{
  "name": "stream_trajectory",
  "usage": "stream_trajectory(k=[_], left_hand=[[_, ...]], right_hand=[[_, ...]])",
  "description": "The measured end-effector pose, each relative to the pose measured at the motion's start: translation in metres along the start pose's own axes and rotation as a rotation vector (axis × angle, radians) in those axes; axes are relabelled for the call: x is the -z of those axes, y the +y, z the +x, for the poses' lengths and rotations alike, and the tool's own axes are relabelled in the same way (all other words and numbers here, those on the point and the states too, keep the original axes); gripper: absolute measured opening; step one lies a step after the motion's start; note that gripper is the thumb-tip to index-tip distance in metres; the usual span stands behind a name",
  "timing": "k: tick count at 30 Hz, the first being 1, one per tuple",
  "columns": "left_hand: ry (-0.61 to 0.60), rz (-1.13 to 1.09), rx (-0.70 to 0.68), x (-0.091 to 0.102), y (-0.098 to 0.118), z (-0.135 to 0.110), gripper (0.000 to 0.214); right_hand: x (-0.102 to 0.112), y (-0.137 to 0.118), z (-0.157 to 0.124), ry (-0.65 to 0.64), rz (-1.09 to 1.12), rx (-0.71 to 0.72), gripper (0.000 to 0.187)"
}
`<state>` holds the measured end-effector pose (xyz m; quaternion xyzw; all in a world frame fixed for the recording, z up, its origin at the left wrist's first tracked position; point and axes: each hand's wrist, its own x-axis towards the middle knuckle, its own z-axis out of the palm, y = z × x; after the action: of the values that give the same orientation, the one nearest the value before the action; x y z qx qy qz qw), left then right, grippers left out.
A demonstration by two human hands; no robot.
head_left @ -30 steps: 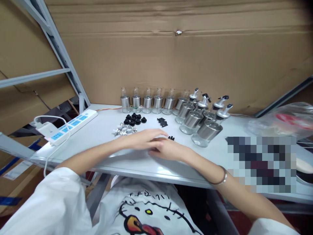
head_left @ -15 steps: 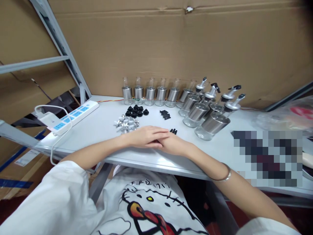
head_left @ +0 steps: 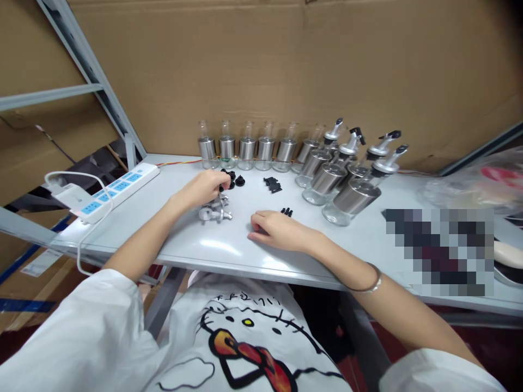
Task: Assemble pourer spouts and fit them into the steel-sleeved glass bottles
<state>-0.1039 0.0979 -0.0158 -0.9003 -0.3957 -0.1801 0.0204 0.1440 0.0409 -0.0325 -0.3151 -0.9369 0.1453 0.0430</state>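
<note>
My left hand [head_left: 204,188] reaches over the black stoppers [head_left: 239,181], its fingers bent down and closed on one at the near side of the group; the fingertips are partly hidden. Just below that hand lie several silver pourer spouts [head_left: 214,211], partly covered by it. My right hand [head_left: 280,230] rests on the table with loosely curled fingers, thumb apart from them, nothing visible in it. Small black caps [head_left: 286,212] lie right behind its knuckles. Farther back is a small pile of flat black pieces [head_left: 273,185].
Glass bottles with steel sleeves [head_left: 247,147] line the back of the table. At right, several bottles [head_left: 357,193] carry silver pourers. A white power strip [head_left: 116,190] lies left, its cable hanging off the edge. Clear plastic bags [head_left: 474,182] and a blurred-out item [head_left: 437,253] lie far right.
My hands, earlier laid one over the other at the table's front, have parted. The left moved back and left to the black stoppers; the right stayed near its place. The view tilted slightly down.
</note>
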Motion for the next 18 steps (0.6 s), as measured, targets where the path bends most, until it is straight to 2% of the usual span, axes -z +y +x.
stream_trajectory(k=[3, 7, 10, 12, 16, 17, 18], left_hand=[[-0.099, -0.036, 0.042, 0.002, -0.003, -0.001, 0.036], [-0.224, -0.033, 0.095, 0.004, -0.005, -0.003, 0.028], [-0.224, -0.031, 0.077, 0.005, -0.006, -0.004, 0.022], [-0.119, -0.031, 0.043, 0.005, -0.005, -0.003, 0.02], [0.377, -0.051, -0.112, -0.001, 0.014, -0.002, 0.015], [0.481, -0.053, -0.177, -0.004, 0.023, -0.002, 0.015], [0.518, -0.037, -0.267, -0.008, 0.032, -0.002, 0.015]], right_hand=[[0.001, 0.0, 0.0, -0.001, 0.007, -0.003, 0.017], [-0.001, 0.0, -0.001, 0.005, 0.0, 0.003, 0.017], [-0.002, 0.001, -0.001, 0.009, 0.005, 0.004, 0.017], [-0.002, 0.001, 0.0, 0.008, 0.017, 0.002, 0.016], [0.003, 0.002, -0.002, 0.019, 0.101, -0.049, 0.022], [0.005, 0.003, -0.003, 0.03, 0.151, -0.085, 0.024], [0.008, 0.005, -0.004, 0.052, 0.216, -0.121, 0.024]])
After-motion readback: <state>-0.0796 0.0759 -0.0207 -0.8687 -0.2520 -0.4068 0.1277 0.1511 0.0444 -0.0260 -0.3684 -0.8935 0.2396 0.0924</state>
